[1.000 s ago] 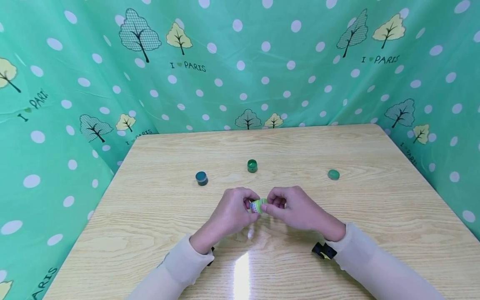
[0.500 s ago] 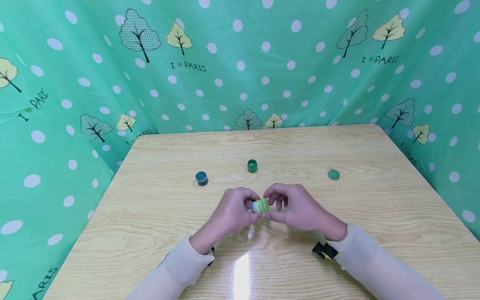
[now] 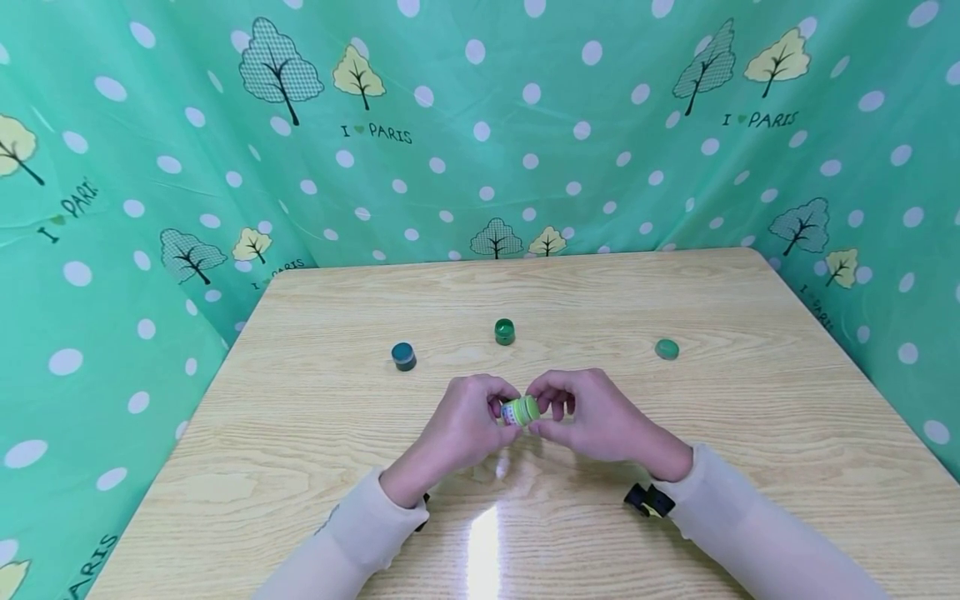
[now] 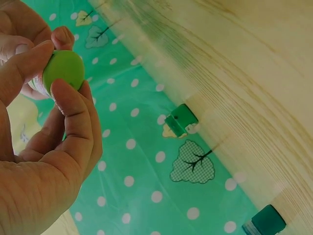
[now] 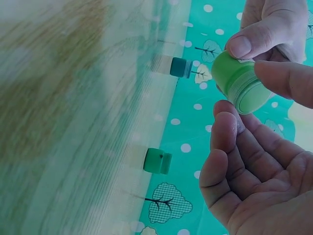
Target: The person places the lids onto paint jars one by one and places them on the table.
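Note:
My left hand [image 3: 467,417] grips a small lime-green paint jar [image 3: 516,412], tilted so that its lid end points right. A printed label shows on its side. My right hand [image 3: 592,415] is at the lid [image 5: 252,98], thumb on one edge and fingertips at the opposite edge. In the right wrist view the left thumb [image 5: 240,46] presses on the jar's body. The left wrist view shows the jar's round bottom [image 4: 66,71] between left thumb and fingers, with the right hand partly hidden behind.
A teal jar [image 3: 403,357] stands on the wooden table [image 3: 300,417] beyond the left hand. Farther back in the middle is a dark green jar [image 3: 505,332]. A lighter green jar [image 3: 667,349] sits at the right. Patterned green cloth [image 3: 450,125] hangs behind the table.
One second ago the right fingers covered the lid; they then spread off it and have now closed in slightly around its edge. The left hand keeps the jar nearly still.

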{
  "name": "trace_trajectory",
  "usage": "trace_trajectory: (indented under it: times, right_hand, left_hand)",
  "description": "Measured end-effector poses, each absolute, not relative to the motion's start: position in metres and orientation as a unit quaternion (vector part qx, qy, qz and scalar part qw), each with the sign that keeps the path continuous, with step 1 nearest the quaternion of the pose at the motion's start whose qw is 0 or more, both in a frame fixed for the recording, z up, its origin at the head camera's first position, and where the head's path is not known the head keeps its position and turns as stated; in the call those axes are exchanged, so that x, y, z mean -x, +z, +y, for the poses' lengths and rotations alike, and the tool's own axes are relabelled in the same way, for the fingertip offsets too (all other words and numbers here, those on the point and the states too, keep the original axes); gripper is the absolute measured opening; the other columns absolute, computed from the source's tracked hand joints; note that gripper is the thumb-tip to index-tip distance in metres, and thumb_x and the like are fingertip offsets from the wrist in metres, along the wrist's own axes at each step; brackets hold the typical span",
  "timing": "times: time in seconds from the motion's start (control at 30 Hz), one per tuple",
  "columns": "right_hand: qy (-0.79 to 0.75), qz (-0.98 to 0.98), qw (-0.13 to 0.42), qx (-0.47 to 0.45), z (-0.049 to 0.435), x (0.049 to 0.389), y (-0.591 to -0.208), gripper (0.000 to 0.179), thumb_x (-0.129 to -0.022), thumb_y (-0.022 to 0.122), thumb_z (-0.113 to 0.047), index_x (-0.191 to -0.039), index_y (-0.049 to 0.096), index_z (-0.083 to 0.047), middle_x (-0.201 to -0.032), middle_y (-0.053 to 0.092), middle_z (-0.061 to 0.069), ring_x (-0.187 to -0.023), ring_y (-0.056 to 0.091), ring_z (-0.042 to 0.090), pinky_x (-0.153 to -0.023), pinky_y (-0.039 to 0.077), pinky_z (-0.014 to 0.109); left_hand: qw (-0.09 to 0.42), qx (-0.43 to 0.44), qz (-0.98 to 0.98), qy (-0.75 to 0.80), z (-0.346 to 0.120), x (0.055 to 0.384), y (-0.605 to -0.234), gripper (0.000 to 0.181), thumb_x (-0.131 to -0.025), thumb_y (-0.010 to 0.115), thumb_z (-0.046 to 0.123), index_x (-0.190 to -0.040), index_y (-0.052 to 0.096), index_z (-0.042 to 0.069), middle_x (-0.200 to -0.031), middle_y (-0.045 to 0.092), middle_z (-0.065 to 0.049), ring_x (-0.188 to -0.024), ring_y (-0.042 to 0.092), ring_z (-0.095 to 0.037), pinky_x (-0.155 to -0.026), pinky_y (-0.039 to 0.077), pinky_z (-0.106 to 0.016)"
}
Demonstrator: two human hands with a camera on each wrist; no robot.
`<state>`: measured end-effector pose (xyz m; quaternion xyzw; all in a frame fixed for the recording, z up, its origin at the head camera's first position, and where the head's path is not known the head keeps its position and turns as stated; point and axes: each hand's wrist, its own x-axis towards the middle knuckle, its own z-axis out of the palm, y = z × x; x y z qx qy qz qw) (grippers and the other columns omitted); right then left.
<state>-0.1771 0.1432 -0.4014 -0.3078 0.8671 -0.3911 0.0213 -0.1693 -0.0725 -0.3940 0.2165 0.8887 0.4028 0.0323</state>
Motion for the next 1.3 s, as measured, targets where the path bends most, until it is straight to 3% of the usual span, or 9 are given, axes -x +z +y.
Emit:
trace_trajectory:
  times: [0.43,0.63,0.9,1.17,1.3]
  right_hand:
    - [-0.388,0.877,0.045,0.281,0.1434,0.1781,-0.4015,0.014,-0.093,0.077,-0.033,-0.09,0.072,-0.02,-0.076,0.064,-0.012,-0.066,0.058,0.009,-0.058,0.051,0.026]
    - [-0.39,0.879,0.062,0.269,0.1435,0.178,-0.4009,0.028,-0.098,0.069,-0.043,-0.082,0.073,-0.02,-0.069,0.063,-0.011,-0.059,0.054,0.009,-0.051,0.046,0.025]
    - [-0.382,0.885,0.061,0.261,0.1432,0.1774,-0.4027,0.045,-0.1,0.062,-0.052,-0.073,0.071,-0.018,-0.056,0.049,-0.012,-0.05,0.042,0.003,-0.047,0.035,0.022]
    - [-0.381,0.889,0.059,0.247,0.145,0.1776,-0.3997,0.044,-0.098,0.062,-0.056,-0.077,0.072,-0.019,-0.061,0.055,-0.011,-0.054,0.047,0.007,-0.049,0.041,0.024]
    - [-0.401,0.883,0.041,0.239,0.1458,0.1776,-0.399,0.033,-0.094,0.071,-0.051,-0.09,0.072,-0.018,-0.073,0.062,-0.009,-0.063,0.055,0.012,-0.055,0.047,0.026]
  left_hand:
    - [0.037,-0.217,0.884,0.413,-0.0724,0.1695,-0.3946,0.028,-0.076,0.087,0.0,-0.101,0.076,0.003,-0.081,0.067,0.001,-0.069,0.058,-0.009,-0.058,0.053,-0.021]
    - [0.033,-0.222,0.883,0.411,-0.0721,0.169,-0.3942,0.028,-0.075,0.088,0.0,-0.101,0.076,0.002,-0.08,0.067,0.001,-0.068,0.058,-0.009,-0.058,0.053,-0.021]
    - [0.028,-0.228,0.883,0.409,-0.0715,0.1685,-0.3942,0.028,-0.075,0.088,0.0,-0.1,0.076,0.003,-0.079,0.067,0.001,-0.067,0.058,-0.008,-0.058,0.052,-0.021]
    - [0.028,-0.224,0.882,0.414,-0.0715,0.1677,-0.3942,0.027,-0.075,0.088,0.0,-0.098,0.076,0.004,-0.08,0.067,0.001,-0.068,0.058,-0.009,-0.059,0.053,-0.022]
    - [0.025,-0.223,0.881,0.416,-0.0717,0.1677,-0.3938,0.027,-0.075,0.088,0.0,-0.099,0.076,0.003,-0.081,0.067,0.001,-0.069,0.059,-0.01,-0.06,0.053,-0.022]
